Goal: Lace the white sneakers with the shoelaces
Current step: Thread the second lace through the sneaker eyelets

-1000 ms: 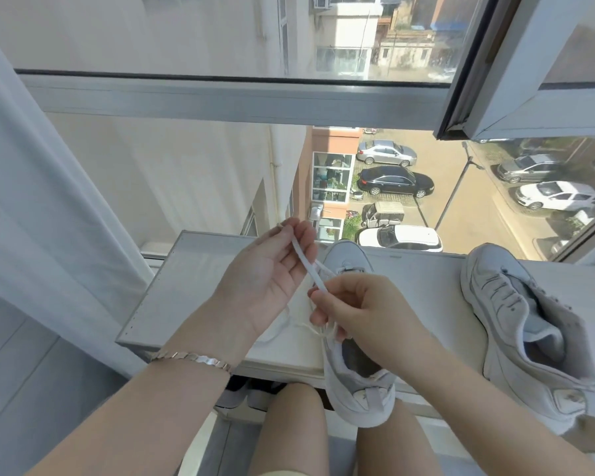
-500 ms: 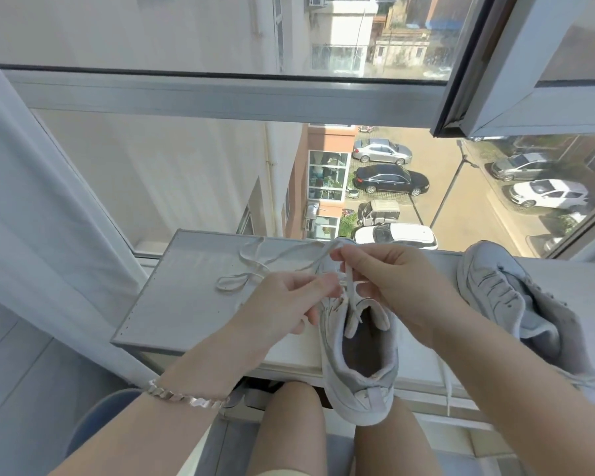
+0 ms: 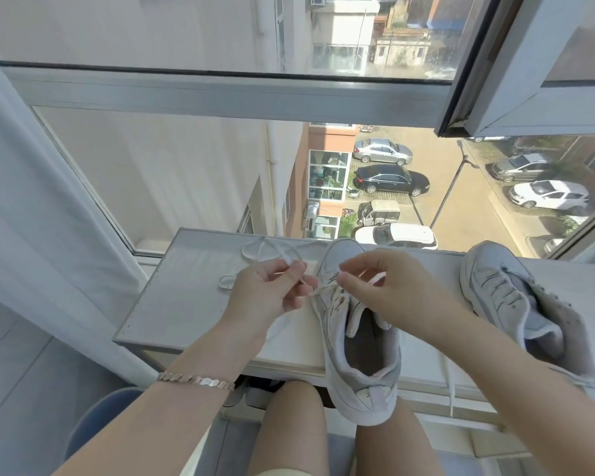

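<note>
**Lacing barely begun**

Pinching the shoelace (image 3: pixel 318 291) with left hand (image 3: pixel 272 297) just left of the middle sneaker (image 3: pixel 358 355) on the counter (image 3: pixel 186 304), and with right hand (image 3: pixel 378 290) above its tongue. Threaded only near the toe, apparently; upper eyelets left. Right of it, second sneaker (image 3: pixel 509 297), seemingly laced.

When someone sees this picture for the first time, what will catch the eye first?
First come the two hands at the centre: the left hand and the right hand pinch a white shoelace over a white sneaker on the windowsill. A second sneaker lies at the right. Beyond the glass, parked cars show far below.
</note>
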Demonstrator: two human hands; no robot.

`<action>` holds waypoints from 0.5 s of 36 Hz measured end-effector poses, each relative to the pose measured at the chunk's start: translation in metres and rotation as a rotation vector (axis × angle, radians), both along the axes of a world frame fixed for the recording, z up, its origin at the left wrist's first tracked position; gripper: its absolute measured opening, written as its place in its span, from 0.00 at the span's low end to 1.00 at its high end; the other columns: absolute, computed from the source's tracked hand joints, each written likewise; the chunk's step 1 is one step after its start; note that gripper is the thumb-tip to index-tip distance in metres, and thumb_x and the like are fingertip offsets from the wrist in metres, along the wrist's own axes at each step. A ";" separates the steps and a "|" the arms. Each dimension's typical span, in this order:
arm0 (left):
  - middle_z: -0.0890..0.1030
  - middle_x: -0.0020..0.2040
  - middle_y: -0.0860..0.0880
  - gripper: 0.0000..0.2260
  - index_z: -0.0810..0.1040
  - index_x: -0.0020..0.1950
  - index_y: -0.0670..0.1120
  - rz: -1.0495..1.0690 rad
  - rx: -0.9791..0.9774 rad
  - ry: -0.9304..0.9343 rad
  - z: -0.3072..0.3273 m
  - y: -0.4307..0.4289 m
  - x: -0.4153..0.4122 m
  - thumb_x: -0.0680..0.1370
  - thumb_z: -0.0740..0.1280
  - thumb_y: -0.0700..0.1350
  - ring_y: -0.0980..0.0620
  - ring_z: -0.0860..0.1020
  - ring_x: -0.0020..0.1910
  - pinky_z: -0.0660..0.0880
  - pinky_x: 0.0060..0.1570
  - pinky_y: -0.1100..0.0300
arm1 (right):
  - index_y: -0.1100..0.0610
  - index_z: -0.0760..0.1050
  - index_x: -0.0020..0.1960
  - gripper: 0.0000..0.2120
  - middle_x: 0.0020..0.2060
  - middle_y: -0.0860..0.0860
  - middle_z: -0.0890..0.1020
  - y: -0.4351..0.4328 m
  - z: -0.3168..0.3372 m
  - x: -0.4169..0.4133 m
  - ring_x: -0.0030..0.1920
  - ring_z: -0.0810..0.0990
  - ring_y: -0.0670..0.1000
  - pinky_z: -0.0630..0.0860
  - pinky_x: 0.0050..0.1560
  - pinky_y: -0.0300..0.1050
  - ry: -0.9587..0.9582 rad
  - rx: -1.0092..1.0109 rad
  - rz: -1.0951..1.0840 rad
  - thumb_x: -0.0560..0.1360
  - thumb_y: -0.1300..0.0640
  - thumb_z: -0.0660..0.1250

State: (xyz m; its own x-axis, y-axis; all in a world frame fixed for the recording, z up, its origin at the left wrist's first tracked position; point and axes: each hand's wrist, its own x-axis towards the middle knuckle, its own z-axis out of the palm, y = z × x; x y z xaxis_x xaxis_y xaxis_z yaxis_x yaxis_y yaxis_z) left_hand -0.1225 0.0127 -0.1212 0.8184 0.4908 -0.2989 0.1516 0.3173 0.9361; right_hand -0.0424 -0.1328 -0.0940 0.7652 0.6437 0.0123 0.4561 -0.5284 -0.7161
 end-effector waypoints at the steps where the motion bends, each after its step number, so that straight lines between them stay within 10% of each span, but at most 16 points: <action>1: 0.82 0.34 0.46 0.04 0.79 0.44 0.40 -0.003 -0.017 -0.004 -0.003 0.000 0.001 0.76 0.65 0.35 0.58 0.79 0.29 0.76 0.32 0.68 | 0.48 0.79 0.52 0.09 0.43 0.41 0.77 -0.003 -0.004 -0.002 0.42 0.74 0.38 0.67 0.40 0.26 -0.039 -0.083 0.042 0.74 0.48 0.66; 18: 0.81 0.34 0.49 0.07 0.80 0.41 0.43 -0.106 0.085 0.008 -0.027 -0.020 0.017 0.74 0.68 0.32 0.60 0.80 0.31 0.77 0.34 0.68 | 0.53 0.81 0.51 0.11 0.43 0.38 0.73 -0.017 -0.035 -0.015 0.48 0.68 0.37 0.59 0.50 0.19 -0.232 0.021 0.009 0.70 0.51 0.71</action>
State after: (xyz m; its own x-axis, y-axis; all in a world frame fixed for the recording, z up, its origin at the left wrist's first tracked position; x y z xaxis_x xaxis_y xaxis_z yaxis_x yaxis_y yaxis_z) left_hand -0.1059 -0.0069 -0.1481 0.8649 0.4255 -0.2663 0.1873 0.2186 0.9577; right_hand -0.0572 -0.1503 -0.1287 0.7342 0.6486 0.2009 0.6149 -0.5095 -0.6019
